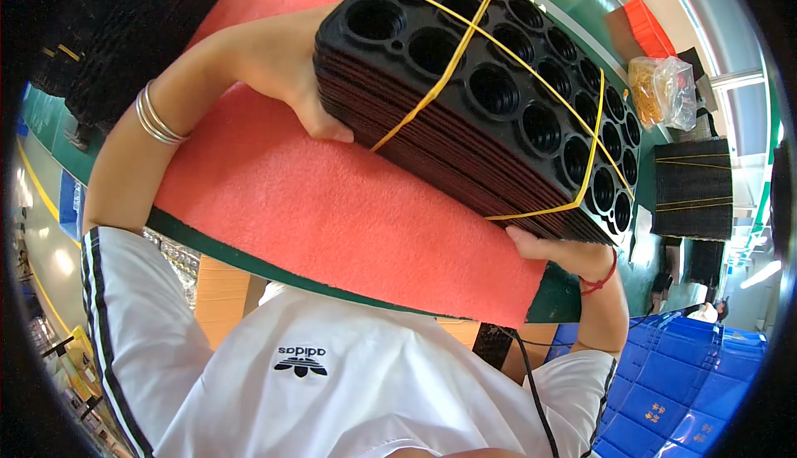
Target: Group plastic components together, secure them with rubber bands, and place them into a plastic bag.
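Both hands grip a stack of black trays [490, 101] bound with yellow bands [452, 64], held tilted above the red foam mat [332, 217] on the table [573, 300]. The right hand [560, 252] has its fingers clamped under the stack's near end; the left hand [303, 85] clasps its left side. Beyond the stack lies a clear bag [664, 89], with another banded tray stack [693, 188] nearby.
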Tool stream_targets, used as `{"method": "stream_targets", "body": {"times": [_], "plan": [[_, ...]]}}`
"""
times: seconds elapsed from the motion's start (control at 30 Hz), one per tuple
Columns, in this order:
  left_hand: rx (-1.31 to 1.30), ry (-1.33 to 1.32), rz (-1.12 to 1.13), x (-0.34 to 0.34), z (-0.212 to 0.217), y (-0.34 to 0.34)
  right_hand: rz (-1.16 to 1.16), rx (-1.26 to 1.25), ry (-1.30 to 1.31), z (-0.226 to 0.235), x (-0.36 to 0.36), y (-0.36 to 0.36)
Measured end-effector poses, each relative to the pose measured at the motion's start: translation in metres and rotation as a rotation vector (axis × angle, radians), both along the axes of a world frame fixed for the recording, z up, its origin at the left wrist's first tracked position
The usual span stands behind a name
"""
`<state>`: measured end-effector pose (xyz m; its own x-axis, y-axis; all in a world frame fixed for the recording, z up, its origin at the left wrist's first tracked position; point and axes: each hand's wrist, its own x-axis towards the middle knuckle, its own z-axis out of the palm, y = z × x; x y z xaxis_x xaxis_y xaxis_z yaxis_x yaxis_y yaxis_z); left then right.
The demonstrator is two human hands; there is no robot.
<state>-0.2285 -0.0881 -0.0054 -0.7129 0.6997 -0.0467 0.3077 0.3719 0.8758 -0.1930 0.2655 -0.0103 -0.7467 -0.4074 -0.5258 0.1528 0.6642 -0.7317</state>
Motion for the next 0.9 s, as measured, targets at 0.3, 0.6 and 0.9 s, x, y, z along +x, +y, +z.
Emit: {"method": "stream_targets", "body": {"times": [0.3, 0.6, 0.9], "plan": [[-0.056, 0.019, 0.056, 0.003, 0.0, -0.003, 0.125, 0.054, 0.144, -0.002, -0.01, 0.014], [-0.001, -0.157, 0.2, 0.009, 0.001, 0.005, 0.185, 0.042, 0.069, -0.006, -0.008, 0.006], [-0.018, -0.007, 0.142, 0.005, -0.004, 0.003, 0.209, 0.008, 0.094, -0.009, -0.01, 0.005]]}}
